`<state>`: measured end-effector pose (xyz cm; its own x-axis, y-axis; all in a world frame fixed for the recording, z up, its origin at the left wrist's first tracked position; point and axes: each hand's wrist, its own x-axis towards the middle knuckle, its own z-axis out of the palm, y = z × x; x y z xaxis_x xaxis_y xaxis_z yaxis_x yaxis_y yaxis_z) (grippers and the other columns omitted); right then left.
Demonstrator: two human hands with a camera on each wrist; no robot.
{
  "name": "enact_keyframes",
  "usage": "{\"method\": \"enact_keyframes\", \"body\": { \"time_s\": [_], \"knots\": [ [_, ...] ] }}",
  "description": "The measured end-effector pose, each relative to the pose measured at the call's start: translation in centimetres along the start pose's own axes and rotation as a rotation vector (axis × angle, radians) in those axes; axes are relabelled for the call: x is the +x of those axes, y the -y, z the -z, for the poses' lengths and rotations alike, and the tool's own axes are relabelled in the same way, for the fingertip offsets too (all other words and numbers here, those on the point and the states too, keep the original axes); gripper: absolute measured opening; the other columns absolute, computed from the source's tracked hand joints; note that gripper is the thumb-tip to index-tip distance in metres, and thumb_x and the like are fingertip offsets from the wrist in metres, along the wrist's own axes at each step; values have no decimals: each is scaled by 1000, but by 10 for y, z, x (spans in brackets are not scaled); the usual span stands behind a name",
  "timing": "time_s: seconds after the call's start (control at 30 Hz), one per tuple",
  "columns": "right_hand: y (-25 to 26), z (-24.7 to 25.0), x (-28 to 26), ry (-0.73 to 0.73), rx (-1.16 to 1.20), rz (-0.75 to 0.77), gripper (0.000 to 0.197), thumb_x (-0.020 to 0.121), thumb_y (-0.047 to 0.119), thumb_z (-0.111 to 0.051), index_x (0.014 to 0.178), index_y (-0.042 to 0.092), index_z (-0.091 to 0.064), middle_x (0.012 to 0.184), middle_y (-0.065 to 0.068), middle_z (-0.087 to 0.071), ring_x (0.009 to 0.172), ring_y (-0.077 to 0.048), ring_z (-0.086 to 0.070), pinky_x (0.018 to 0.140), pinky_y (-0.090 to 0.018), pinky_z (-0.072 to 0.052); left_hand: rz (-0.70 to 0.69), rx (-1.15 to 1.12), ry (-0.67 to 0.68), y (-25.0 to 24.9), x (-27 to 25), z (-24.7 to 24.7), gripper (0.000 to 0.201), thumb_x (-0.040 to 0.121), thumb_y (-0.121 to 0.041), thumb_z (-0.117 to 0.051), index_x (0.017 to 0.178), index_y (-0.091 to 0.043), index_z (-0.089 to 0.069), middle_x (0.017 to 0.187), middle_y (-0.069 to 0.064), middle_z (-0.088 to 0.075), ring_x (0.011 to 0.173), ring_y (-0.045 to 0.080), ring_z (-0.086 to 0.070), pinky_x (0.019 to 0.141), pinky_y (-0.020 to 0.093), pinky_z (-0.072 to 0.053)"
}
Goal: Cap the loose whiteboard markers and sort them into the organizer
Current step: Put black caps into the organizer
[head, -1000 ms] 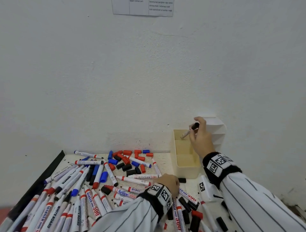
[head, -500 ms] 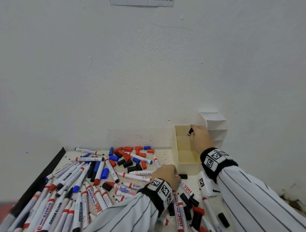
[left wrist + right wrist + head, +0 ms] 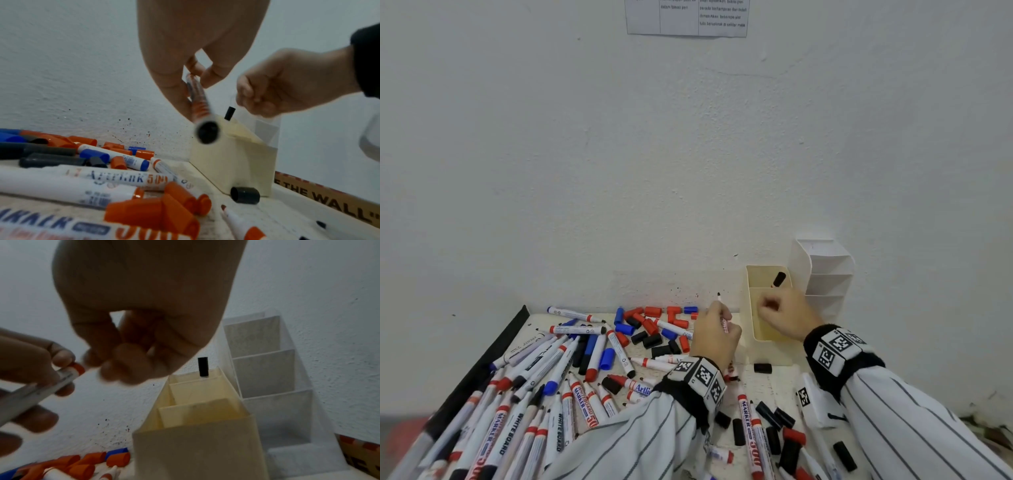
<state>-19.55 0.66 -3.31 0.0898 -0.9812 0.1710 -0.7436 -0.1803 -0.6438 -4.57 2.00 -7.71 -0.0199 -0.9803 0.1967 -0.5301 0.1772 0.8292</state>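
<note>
White textured wall backs a pale table point(image 3: 774, 387) in the head view, where the left hand point(image 3: 714, 337) grips an uncapped marker point(image 3: 722, 313) tip-up just left of the cream organizer point(image 3: 767, 353); one black-capped marker point(image 3: 778, 279) already stands in its rear compartment, and a white tiered holder point(image 3: 825, 274) sits behind. The right hand point(image 3: 782, 317) hangs over the organizer, fingers loosely curled and seemingly empty. Loose caps point(image 3: 654, 329) and markers point(image 3: 571, 404) litter the table; barrels read "WHITEBOARD MARKER 500" and "Artline", and a wall notice point(image 3: 686, 17) is too small to read. From the left wrist, the held marker point(image 3: 200, 104) is pinched near its orange band, its dark end toward the lens; a barrel below reads "Artline 500", and a box edge says "THE WALL". From the right wrist, the curled fingers point(image 3: 127, 363) show nothing between them. The sensible move looks to be picking a cap matching the marker's ink, pushing it on straight until it seats, then standing it beside the first.
</note>
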Motion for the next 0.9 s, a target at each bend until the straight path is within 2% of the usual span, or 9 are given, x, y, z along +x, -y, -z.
{"method": "enact_keyframes", "body": {
  "time_s": [0.1,0.23,0.3,0.43,0.5,0.57,0.7,0.83,0.9],
  "knots": [
    [7,-3,-13,423,81,-191,28,85,1,-50,64,12,-64,56,4,-62,40,-3,-52,46,-18,-44,1,-39,-46,0,1,10,18,83,-3,-50,91,-18,-44,93,0,-47,75,13,-44,64,19,-36],
    [3,-15,-24,636,-372,-397,25,91,18,-51,108,4,-64,97,-9,-66,61,-13,-57,51,-19,-46,47,-82,-10,9,-4,21,17,87,-2,-45,95,-17,-45,89,2,-53,62,11,-46,58,21,-39],
    [-3,-25,-29,602,-625,-328,30,92,17,-47,117,6,-59,105,-6,-61,73,-16,-55,58,-19,-44,82,-105,15,14,-9,28,15,90,-4,-43,100,-15,-46,84,3,-55,53,8,-42,51,20,-37],
    [-24,-49,-34,498,-613,-320,25,88,9,-51,112,10,-57,106,-3,-60,101,-20,-58,82,-22,-45,104,-107,37,21,-21,40,14,89,-10,-54,100,-16,-46,73,-5,-52,47,4,-41,45,14,-35],
    [-28,-52,-36,441,-585,-302,10,87,9,-53,87,18,-51,88,4,-51,92,-18,-53,79,-21,-42,107,-100,54,25,-26,44,19,87,-9,-59,99,-17,-46,77,-5,-55,48,4,-45,45,13,-38],
    [-31,-56,-38,388,-559,-285,29,85,11,-56,68,24,-36,74,9,-41,84,-16,-47,68,-18,-38,137,-78,69,29,-30,48,22,86,-10,-61,99,-19,-46,81,-2,-57,54,9,-52,49,16,-44],
    [-34,-61,-43,353,-539,-291,32,84,11,-56,62,23,-35,69,7,-42,78,-18,-50,63,-20,-39,215,-49,151,33,-37,54,31,85,-7,-59,110,-22,-48,105,2,-61,80,17,-64,73,32,-57],
    [-23,-52,-48,323,-445,-244,12,85,11,-52,93,20,-49,98,0,-57,89,-18,-54,79,-25,-46,183,51,169,35,-40,58,29,91,-15,-55,119,-20,-55,101,-8,-54,82,5,-55,70,17,-48],
    [-17,-47,-48,303,-360,-198,29,89,15,-50,118,16,-54,117,-3,-57,104,-18,-54,89,-23,-42,164,95,163,35,-42,59,31,91,-18,-55,123,-18,-56,102,-5,-55,82,3,-51,72,15,-43]
  ]
}}
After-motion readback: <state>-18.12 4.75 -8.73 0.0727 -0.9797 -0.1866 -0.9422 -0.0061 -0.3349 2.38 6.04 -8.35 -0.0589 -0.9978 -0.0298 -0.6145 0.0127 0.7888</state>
